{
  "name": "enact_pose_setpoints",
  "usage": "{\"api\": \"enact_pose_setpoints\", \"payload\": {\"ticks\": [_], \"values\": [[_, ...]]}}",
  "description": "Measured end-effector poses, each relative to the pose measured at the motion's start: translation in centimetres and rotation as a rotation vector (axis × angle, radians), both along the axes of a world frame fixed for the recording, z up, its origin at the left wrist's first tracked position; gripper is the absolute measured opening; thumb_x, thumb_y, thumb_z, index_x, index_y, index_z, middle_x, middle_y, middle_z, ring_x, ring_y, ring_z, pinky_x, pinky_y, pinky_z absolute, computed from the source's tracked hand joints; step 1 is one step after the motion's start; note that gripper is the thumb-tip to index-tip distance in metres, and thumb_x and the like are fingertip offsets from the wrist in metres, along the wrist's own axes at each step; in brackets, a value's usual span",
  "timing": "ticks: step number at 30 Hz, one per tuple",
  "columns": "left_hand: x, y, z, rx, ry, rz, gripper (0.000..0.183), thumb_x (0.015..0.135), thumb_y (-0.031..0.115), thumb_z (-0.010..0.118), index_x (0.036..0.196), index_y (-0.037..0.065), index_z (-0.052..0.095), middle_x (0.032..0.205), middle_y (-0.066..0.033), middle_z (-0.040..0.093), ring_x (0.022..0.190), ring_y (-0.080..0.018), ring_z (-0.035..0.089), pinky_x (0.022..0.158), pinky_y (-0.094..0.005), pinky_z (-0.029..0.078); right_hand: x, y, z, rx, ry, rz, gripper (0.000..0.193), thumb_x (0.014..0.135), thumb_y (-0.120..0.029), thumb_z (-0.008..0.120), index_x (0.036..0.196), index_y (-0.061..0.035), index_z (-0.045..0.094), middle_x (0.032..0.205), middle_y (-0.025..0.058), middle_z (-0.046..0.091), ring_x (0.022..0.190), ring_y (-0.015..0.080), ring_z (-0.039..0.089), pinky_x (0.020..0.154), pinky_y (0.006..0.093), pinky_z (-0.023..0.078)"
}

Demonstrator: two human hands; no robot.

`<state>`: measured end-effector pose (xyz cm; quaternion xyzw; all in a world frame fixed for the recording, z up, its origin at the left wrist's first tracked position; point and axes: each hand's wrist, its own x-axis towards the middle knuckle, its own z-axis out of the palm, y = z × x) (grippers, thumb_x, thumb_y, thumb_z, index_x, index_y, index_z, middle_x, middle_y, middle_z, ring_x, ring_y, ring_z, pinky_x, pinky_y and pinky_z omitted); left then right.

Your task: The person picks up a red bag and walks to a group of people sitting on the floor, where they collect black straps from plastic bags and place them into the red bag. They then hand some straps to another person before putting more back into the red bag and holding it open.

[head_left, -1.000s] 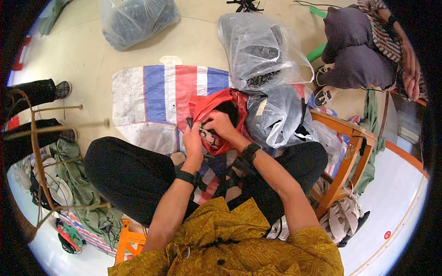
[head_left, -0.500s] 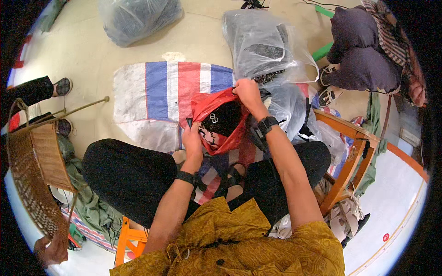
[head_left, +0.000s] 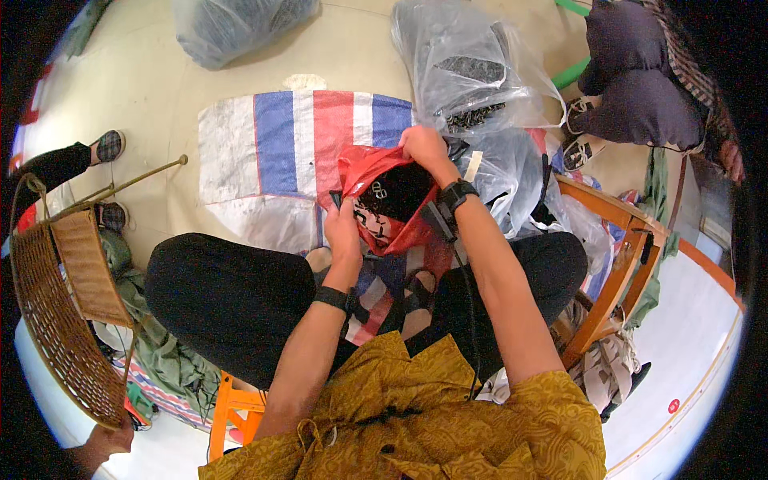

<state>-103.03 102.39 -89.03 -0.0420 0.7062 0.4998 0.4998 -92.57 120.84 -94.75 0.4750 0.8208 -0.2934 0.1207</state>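
My left hand [head_left: 342,238] grips the near left rim of a red plastic bag [head_left: 408,238], fingers closed on it. At the bag's far right rim, my right hand [head_left: 426,150] pinches the plastic. Between them the mouth of the bag stands wide. Inside lie black items [head_left: 400,189] with pale metal-looking rings, and a piece with a pink and black pattern [head_left: 370,226]; their kind I cannot make out. The bag hangs in front of my knees, over a striped woven plastic sheet [head_left: 332,128].
Clear plastic bags with dark contents [head_left: 472,68] lie at the far right, and another bag [head_left: 240,30] at the far left. A wooden frame [head_left: 612,276] stands by my right knee. At left, another person's hand [head_left: 108,440] is by a wicker chair [head_left: 68,320]. Someone's dark-clad legs [head_left: 640,88] are at right.
The view has shifted slightly. Both hands keep their hold on the red bag, whose mouth stays wide. The other person's hand at lower left has moved a little with the wicker chair.
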Motion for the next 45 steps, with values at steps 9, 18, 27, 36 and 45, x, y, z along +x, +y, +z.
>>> {"api": "enact_pose_setpoints", "payload": {"ticks": [9, 18, 27, 36, 45], "values": [[0.2, 0.7, 1.6, -0.064, 0.018, -0.031, 0.022, 0.081, 0.020, 0.048, 0.085, 0.000, 0.054, 0.073, -0.0021, 0.051, 0.065, -0.0112, 0.046, 0.060, -0.0268, 0.038, 2.9, -1.1, 0.2, -0.156, 0.476, -0.512, 0.017, 0.052, -0.015, 0.065, 0.068, -0.0103, 0.066, 0.067, 0.0124, 0.061, 0.064, 0.0242, 0.061, 0.061, 0.0309, 0.047], [0.8, 1.2, 1.8, -0.002, 0.073, 0.009, 0.023, 0.080, 0.020, 0.049, 0.086, -0.001, 0.054, 0.074, -0.0041, 0.053, 0.065, -0.0123, 0.047, 0.061, -0.0265, 0.038, 3.7, -0.9, 5.6, -0.330, 0.678, -0.610, 0.017, 0.056, -0.005, 0.063, 0.073, -0.0034, 0.064, 0.064, 0.0073, 0.062, 0.059, 0.0174, 0.060, 0.055, 0.0263, 0.045], [0.4, 1.0, 0.7, 0.051, -0.022, 0.044, 0.018, 0.078, 0.018, 0.050, 0.079, 0.002, 0.057, 0.069, -0.0013, 0.054, 0.058, -0.0113, 0.048, 0.054, -0.0248, 0.039, 5.6, -5.1, 11.2, -0.026, 0.691, -0.027, 0.019, 0.054, -0.009, 0.065, 0.072, -0.0050, 0.061, 0.076, 0.0068, 0.059, 0.074, 0.0214, 0.057, 0.067, 0.0310, 0.045], [0.7, 1.6, 0.6, 0.084, 0.011, -0.003, 0.017, 0.079, 0.019, 0.050, 0.077, 0.004, 0.057, 0.064, 0.0016, 0.050, 0.054, -0.0079, 0.045, 0.049, -0.0235, 0.036, 24.4, 1.6, 14.2, -0.416, -0.057, -0.574, 0.014, 0.056, -0.009, 0.061, 0.064, 0.0018, 0.060, 0.054, 0.0072, 0.057, 0.044, 0.0178, 0.056, 0.044, 0.0283, 0.044], [0.9, 1.8, 0.2, 0.039, -0.049, -0.001, 0.014, 0.080, 0.019, 0.050, 0.078, 0.007, 0.055, 0.061, 0.0031, 0.047, 0.050, -0.0069, 0.043, 0.046, -0.0229, 0.034, 23.5, 0.6, 7.7, 0.002, -0.085, -0.492, 0.031, 0.057, -0.031, 0.062, 0.064, -0.0013, 0.061, 0.071, 0.0189, 0.059, 0.071, 0.0339, 0.058, 0.065, 0.0407, 0.046]]}}
